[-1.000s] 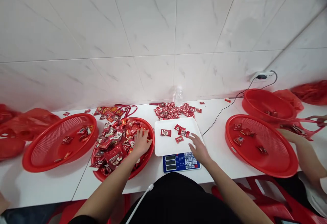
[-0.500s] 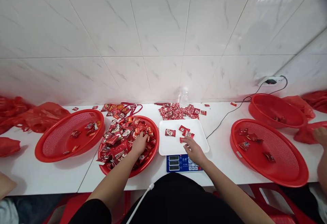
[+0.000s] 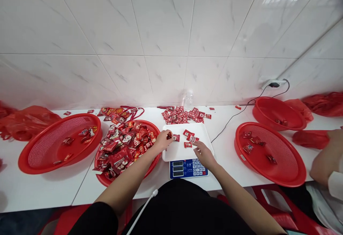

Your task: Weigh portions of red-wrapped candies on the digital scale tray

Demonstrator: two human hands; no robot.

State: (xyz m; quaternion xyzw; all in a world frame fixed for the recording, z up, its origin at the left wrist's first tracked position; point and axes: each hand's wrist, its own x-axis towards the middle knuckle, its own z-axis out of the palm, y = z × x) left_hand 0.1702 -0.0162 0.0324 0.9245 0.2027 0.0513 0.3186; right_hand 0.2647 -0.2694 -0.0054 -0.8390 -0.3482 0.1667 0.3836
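Over the left edge of the white weighing tray (image 3: 174,154), my left hand (image 3: 163,141) pinches a small wrapped packet (image 3: 169,136), dark and red, partly hidden by the fingers. Beside it on the tray lies a red packet (image 3: 176,138). My right hand (image 3: 205,154) is at the tray's right side, fingers loosely bent and apart, with nothing visible in them. Its fingertips are close to a red-and-white packet (image 3: 193,140); whether they touch it I cannot tell. Two more red packets (image 3: 188,145) (image 3: 188,133) lie nearby. Left of the tray stands a red basket (image 3: 157,126) heaped with packets.
Under the tray is a blue digital scale (image 3: 187,169). Small red packets (image 3: 182,115) and a clear bottle (image 3: 188,101) lie behind it. Red baskets stand left (image 3: 32,156) and right (image 3: 284,145). A black cable (image 3: 230,122) runs to the wall. Another person's arm (image 3: 325,152) is at right.
My left hand has moved right, from the heaped basket to the tray, with a packet in its fingers. The right hand has let go of the small red packet. The view has shifted slightly.
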